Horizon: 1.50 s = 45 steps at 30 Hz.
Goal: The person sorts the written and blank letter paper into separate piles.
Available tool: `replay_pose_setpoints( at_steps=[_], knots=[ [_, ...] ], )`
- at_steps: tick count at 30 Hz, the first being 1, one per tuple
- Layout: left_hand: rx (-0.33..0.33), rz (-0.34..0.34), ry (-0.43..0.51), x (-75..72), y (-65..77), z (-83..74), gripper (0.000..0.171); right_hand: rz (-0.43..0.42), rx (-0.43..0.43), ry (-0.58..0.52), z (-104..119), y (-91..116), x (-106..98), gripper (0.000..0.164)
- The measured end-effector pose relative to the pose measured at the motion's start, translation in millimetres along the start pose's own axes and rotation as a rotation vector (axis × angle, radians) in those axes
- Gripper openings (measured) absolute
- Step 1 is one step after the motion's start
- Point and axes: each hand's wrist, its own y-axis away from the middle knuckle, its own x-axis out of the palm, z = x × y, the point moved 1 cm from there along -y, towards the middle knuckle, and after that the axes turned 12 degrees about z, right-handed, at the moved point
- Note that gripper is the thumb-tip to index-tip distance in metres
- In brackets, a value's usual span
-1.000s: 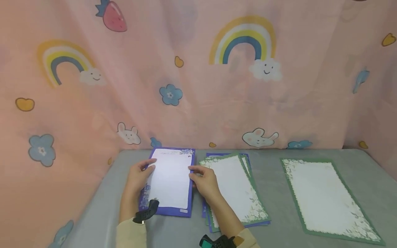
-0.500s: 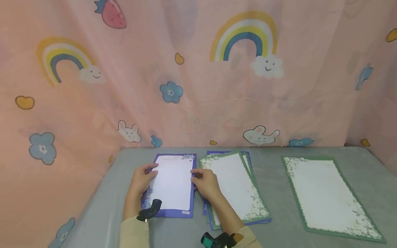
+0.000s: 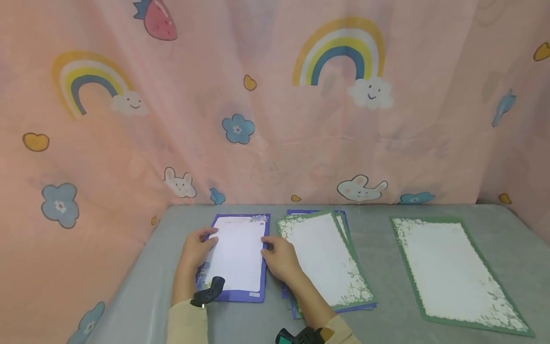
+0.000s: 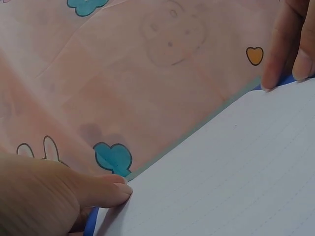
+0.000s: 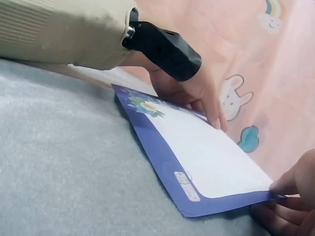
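A purple-bordered sheet of writing paper point(image 3: 238, 253), white in the middle with blue flowers in its corners, is between my two hands. My left hand point(image 3: 196, 248) grips its left edge, thumb on top. On the right edge, my right hand point(image 3: 281, 258) pinches the paper; the right wrist view shows its thumb point(image 5: 298, 179) above and fingers beneath. Faint dotted lines cross the white area point(image 4: 221, 162) in the left wrist view. Whether it is one sheet or several layers, I cannot tell. Partly under my right forearm lies a pile of green-bordered sheets point(image 3: 318, 248) with purple edges showing below.
One more green-bordered sheet point(image 3: 455, 272) lies apart at the right of the grey table point(image 3: 378, 267). Behind the table hangs a pink curtain point(image 3: 275, 157) printed with rainbows, flowers and rabbits. Black wrist cameras point(image 3: 208, 292) sit on both wrists.
Both hands have brought the purple-bordered sheet a little away from the table's back edge, and lately slightly left. The green-bordered sheets have stayed put.
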Motion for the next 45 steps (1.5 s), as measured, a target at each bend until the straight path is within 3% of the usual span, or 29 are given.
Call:
replay_pose_setpoints(
  at_steps=[8, 23, 45],
  knots=[
    [0.052, 0.019, -0.076, 1.7, -0.2, -1.4, 0.041, -0.019, 0.004, 0.002, -0.8, -0.1, 2.3, 0.041],
    [0.015, 0.038, -0.09, 3.5, 4.2, -5.3, 0.045, -0.01, 0.008, 0.007, -4.3, -0.9, 5.0, 0.048],
    [-0.002, 0.041, -0.099, 6.1, 7.4, -8.9, 0.047, -0.087, 0.014, 0.07, -1.8, 2.2, 8.2, 0.051]
  ],
)
